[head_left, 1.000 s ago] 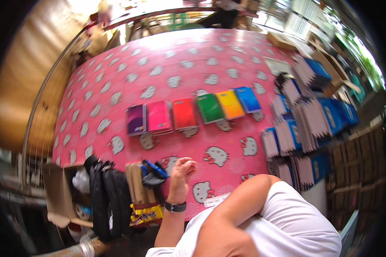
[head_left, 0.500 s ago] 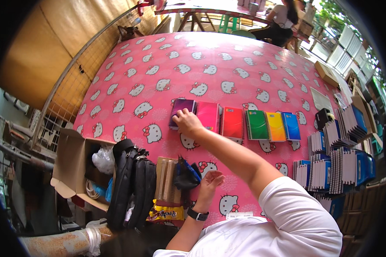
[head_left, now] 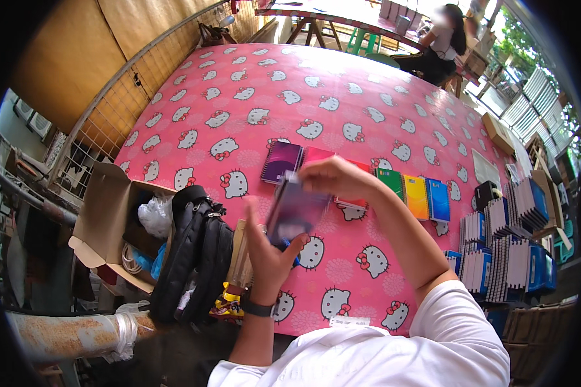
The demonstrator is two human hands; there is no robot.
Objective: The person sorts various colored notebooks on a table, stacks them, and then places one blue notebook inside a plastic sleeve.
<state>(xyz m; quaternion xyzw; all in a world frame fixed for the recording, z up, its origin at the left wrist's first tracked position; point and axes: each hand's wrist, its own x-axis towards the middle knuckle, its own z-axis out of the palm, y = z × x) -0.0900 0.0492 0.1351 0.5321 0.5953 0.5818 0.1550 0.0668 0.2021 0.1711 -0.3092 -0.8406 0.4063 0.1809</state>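
A small dark purple spiral notebook (head_left: 295, 214), blurred by motion, is held up in front of me. My right hand (head_left: 337, 178) pinches its upper end. Around its lower end is my left hand (head_left: 270, 257), thumb on one side and fingers on the other. Just beyond lies another purple notebook (head_left: 282, 160), first in a row on the table. To its right come a pink notebook (head_left: 317, 155), partly hidden by my right hand, a red notebook (head_left: 355, 200), a green notebook (head_left: 389, 181), a yellow notebook (head_left: 415, 197) and a blue notebook (head_left: 438, 200).
The pink patterned tablecloth (head_left: 239, 132) covers the table. Stacks of blue spiral notebooks (head_left: 497, 242) stand at right. At left are a black bag (head_left: 197, 258), an open cardboard box (head_left: 103, 222) and a yellow packet (head_left: 228, 302). A person (head_left: 440, 42) sits at the far table.
My right hand has lifted a purple notebook from the row and brought it nearer. My left hand has risen to meet it. Another purple notebook stays in that place.
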